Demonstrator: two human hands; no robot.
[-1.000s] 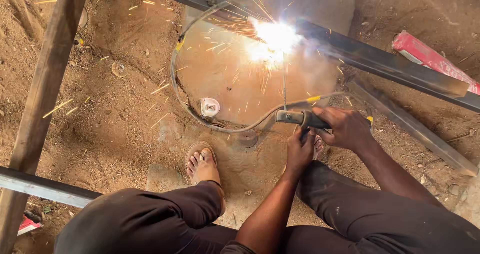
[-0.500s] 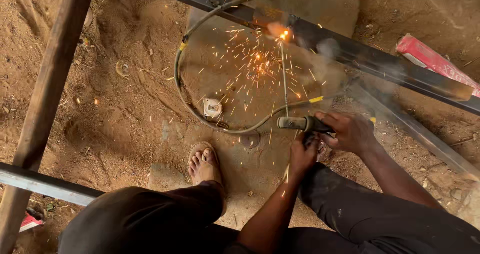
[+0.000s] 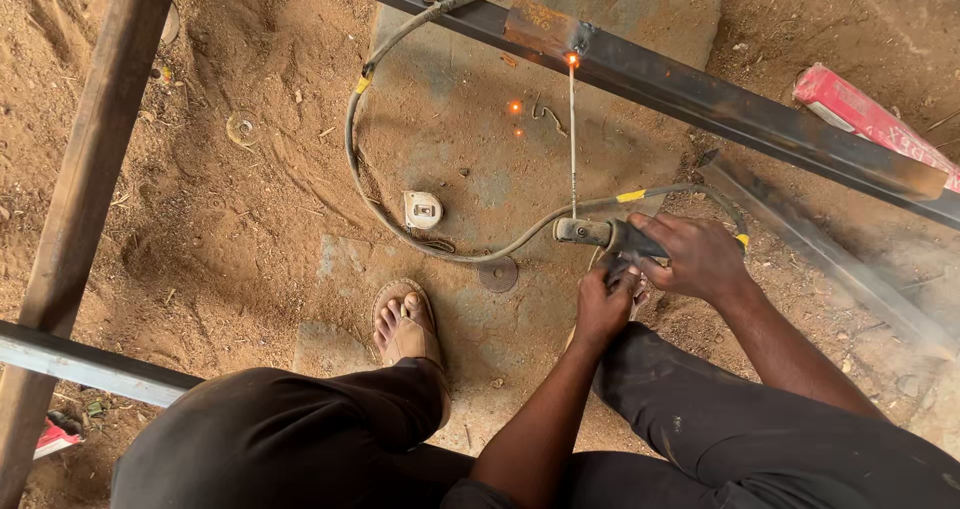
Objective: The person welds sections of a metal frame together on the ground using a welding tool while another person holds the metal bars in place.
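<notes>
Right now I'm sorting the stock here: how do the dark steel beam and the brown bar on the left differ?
The dark steel beam runs slantwise across the top; the brown bar stands steeply along the left edge. The beam is grey-black with one rusty patch; the bar is rust-brown all over. The welding rod meets the beam at a glowing spot; nothing touches the bar. Both are long and straight.

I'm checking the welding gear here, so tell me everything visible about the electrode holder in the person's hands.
The dark metal electrode holder lies roughly level above the dirt ground, its grey clamp end pointing left. A thin straight welding rod rises from it to the dark steel beam, its tip glowing orange at the joint. The right hand grips the handle from above; the left hand steadies it from below. A grey cable with yellow tape bands arcs behind the hands.
</notes>
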